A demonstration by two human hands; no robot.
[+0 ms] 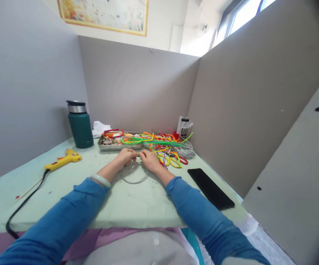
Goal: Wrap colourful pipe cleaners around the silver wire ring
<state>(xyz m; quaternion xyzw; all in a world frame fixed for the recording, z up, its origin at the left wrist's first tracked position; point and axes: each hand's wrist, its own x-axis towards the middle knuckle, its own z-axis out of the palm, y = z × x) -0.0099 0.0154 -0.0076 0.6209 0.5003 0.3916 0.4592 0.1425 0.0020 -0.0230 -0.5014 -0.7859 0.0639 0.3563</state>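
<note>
My left hand (pixel 126 156) and my right hand (pixel 149 160) meet fingertip to fingertip over the middle of the table, both closed in a pinch. A thin grey wire hoop (pixel 134 183) hangs down from them toward me, its upper part hidden by the fingers. A small bit of green shows between the fingertips, perhaps pipe cleaner, too small to be sure. Just beyond the hands lies a heap of coloured pipe cleaners (pixel 163 142), green, orange, yellow and red. Beside it, a bundle of grey wire hoops (pixel 187 150) rests on the right.
A metal tray (pixel 115 148) of small parts stands behind my hands. To the left are a green bottle (pixel 80 129), white tissue (pixel 100 127) and a yellow glue gun (pixel 64 160) with its cord. A black phone (pixel 211 188) lies right. Grey partitions (pixel 137 84) enclose the table.
</note>
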